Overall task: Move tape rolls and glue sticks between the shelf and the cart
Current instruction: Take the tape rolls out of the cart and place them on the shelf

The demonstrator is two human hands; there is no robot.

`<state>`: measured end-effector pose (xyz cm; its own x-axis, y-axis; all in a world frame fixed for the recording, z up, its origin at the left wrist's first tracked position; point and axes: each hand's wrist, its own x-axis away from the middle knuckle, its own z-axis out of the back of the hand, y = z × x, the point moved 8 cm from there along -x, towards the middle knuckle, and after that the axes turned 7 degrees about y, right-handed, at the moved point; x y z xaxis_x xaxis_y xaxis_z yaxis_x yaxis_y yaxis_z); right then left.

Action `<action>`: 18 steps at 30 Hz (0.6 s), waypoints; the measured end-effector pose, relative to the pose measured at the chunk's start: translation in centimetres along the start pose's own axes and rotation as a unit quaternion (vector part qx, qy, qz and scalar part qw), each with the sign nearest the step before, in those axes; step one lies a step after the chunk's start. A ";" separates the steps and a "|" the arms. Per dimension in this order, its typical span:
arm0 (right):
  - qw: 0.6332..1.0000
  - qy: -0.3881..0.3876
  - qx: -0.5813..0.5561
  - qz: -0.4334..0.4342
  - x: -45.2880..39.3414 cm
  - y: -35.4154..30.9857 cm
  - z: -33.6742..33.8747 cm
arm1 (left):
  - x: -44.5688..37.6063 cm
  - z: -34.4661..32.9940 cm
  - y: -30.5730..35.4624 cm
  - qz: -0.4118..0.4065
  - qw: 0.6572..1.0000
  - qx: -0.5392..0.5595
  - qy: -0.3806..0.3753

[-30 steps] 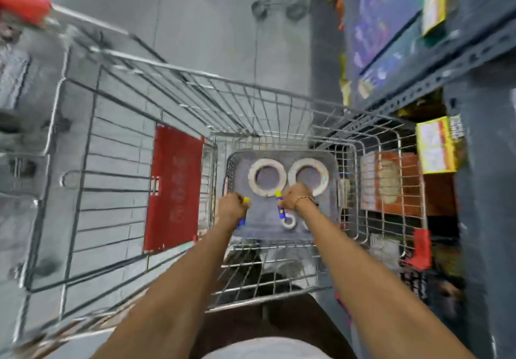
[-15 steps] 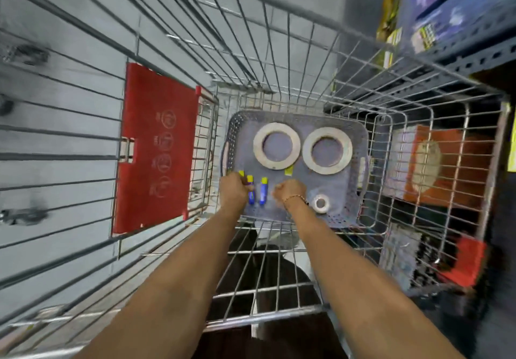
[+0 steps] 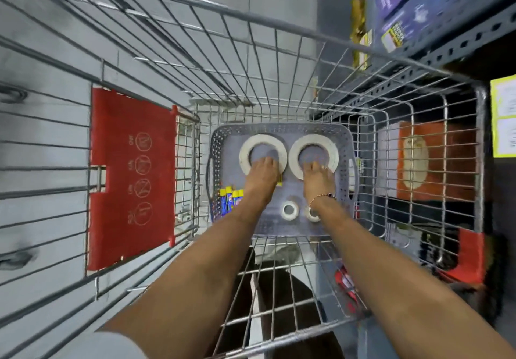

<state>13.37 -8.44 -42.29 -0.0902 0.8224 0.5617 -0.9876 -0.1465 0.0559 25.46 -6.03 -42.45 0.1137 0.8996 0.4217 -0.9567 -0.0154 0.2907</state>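
Note:
A grey perforated tray [image 3: 279,129] lies on the floor of the wire cart [image 3: 279,24]. Two large white tape rolls sit side by side at its far end. My left hand [image 3: 261,175] lies over the near rim of the left roll [image 3: 251,146], fingers curled into its hole. My right hand [image 3: 317,179] grips the right roll [image 3: 312,142] the same way. Blue-and-yellow glue sticks [image 3: 230,198] lie at the tray's left side. A small tape roll [image 3: 289,210] rests near the front; a second small roll [image 3: 312,215] is partly hidden by my right wrist.
The red child-seat flap [image 3: 131,177] hangs on the cart's left wall. A grey metal shelf [image 3: 446,37] with boxed goods stands to the right, and an orange box [image 3: 424,160] shows through the cart's right side. Wire walls close in the tray on all sides.
Both hands have left the glue sticks at the tray's near edge and moved forward onto the two large tape rolls. The glue sticks now lie loose at the left.

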 end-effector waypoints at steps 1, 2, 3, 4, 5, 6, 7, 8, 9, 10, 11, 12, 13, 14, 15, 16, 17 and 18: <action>1.000 -0.004 -0.003 0.002 0.0 0.1 0.2 | -0.3 0.2 0.1 0.004 1.000 0.006 0.003; 1.000 -0.007 -0.007 0.008 0.1 0.2 0.4 | -0.4 0.4 0.1 0.009 1.000 0.013 0.005; 1.000 -0.008 -0.017 0.012 0.2 0.1 0.9 | -0.5 0.9 0.3 0.012 1.000 0.019 0.009; 0.999 -0.011 -0.040 0.013 0.6 0.0 1.7 | -0.4 1.7 0.6 0.013 1.000 0.021 0.017; 0.998 -0.007 -0.060 0.023 1.1 -0.4 2.5 | -0.1 2.5 0.6 0.019 0.999 0.022 0.025; 0.996 0.004 -0.090 0.023 1.8 -0.6 3.8 | 0.3 3.9 0.8 0.023 0.999 0.025 0.042; 0.994 0.011 -0.105 0.022 2.4 -0.7 4.9 | 0.7 5.0 0.9 0.028 0.997 0.035 0.060; 0.992 0.033 -0.119 0.020 3.4 -0.7 6.5 | 1.2 6.6 1.1 0.032 0.996 0.050 0.073; 0.990 0.053 -0.127 0.020 4.7 -0.6 8.1 | 2.1 8.0 1.2 0.037 0.994 0.066 0.084; 0.986 0.080 -0.144 0.016 6.3 -0.1 10.0 | 3.0 9.9 1.6 0.038 0.992 0.078 0.096; 0.982 0.105 -0.158 0.012 7.9 0.3 11.6 | 3.9 11.5 1.9 0.037 0.990 0.085 0.108; 0.976 0.132 -0.174 0.010 9.7 0.9 13.3 | 4.9 13.2 2.3 0.035 0.988 0.093 0.120; 0.966 0.174 -0.189 0.006 12.1 1.9 15.4 | 6.0 15.4 3.6 0.023 0.985 0.104 0.139; 0.956 0.214 -0.198 0.003 14.4 2.9 17.3 | 7.0 17.4 4.9 0.008 0.980 0.120 0.157; 0.944 0.256 -0.207 -0.006 16.9 4.2 19.2 | 8.1 19.5 6.7 -0.014 0.975 0.138 0.173; 0.928 0.300 -0.220 -0.020 20.0 5.9 21.1 | 9.4 21.6 9.4 -0.048 0.971 0.153 0.179; 0.912 0.337 -0.231 -0.032 22.5 7.2 22.6 | 10.6 23.4 11.6 -0.078 0.966 0.160 0.185; 0.895 0.374 -0.238 -0.053 25.6 9.2 23.8 | 12.1 25.1 14.8 -0.118 0.962 0.160 0.187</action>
<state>5.02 -1.83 -7.70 0.1223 0.9818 -0.1451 -0.9227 0.0586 -0.3810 19.36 -6.36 -11.50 0.1566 0.9876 -0.0097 -0.7779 0.1294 0.6149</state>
